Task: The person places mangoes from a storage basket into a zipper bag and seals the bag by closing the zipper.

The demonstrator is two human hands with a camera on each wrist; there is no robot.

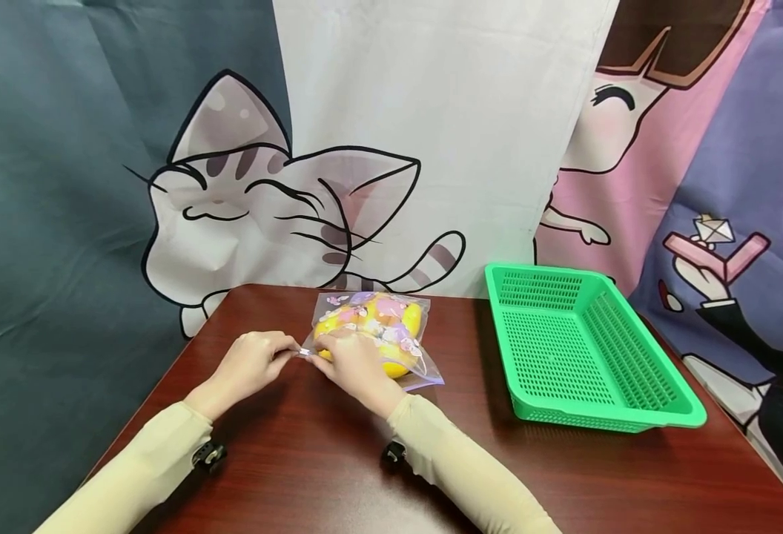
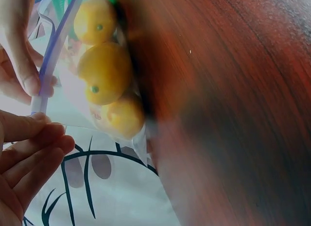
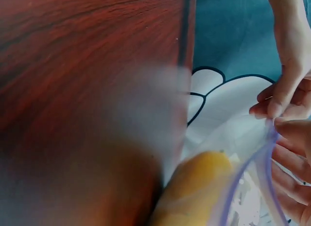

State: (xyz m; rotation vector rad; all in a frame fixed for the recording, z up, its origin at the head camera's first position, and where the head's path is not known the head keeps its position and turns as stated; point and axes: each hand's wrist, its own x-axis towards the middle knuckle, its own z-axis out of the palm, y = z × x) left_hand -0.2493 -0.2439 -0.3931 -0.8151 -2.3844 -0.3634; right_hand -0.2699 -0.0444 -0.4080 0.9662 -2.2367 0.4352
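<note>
A clear zip bag (image 1: 425, 368) with pink and purple print lies toward the back of the table, with several round yellow fruits (image 2: 104, 73) inside. Its purple zip strip (image 2: 51, 60) runs along the mouth, which gapes away from the hands. At the left corner of this strip, my left hand (image 1: 251, 363) pinches the whitish end between thumb and fingers. Right beside it, my right hand (image 1: 354, 367) pinches the strip, its thumb and fingers on opposite sides. The two hands' fingertips almost meet there. In the head view the right hand covers part of the bag.
A green plastic basket (image 1: 601, 412) stands on the table to the right of the bag. The dark red wooden table (image 1: 285, 475) reaches back to a printed cloth (image 1: 445, 96) with cartoon figures. Each wrist wears a small black camera (image 1: 209, 455).
</note>
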